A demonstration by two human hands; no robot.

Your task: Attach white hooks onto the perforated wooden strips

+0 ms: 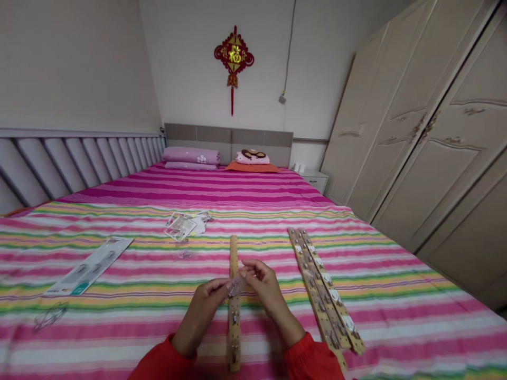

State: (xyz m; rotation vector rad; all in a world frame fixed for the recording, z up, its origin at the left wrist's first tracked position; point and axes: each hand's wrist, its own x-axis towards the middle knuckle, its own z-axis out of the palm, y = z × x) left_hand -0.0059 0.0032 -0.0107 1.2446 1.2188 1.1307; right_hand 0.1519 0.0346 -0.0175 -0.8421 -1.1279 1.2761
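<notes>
My left hand (208, 302) and my right hand (264, 287) meet over a narrow wooden strip (233, 253) that lies lengthwise on the striped bedspread (119, 295). Both hands pinch a small clear plastic packet (238, 285) between their fingertips, just above the strip. The strip has rows of holes and small metal pieces near its close end. What the packet contains is too small to make out. Red sleeves cover both wrists.
Two more wooden strips with white round fittings (325, 287) lie to the right. Opened clear packets (185, 226) sit further up the bed, a long card package (90, 265) at left, a wire piece (49, 316) at far left. Wardrobe doors (428, 142) stand at right.
</notes>
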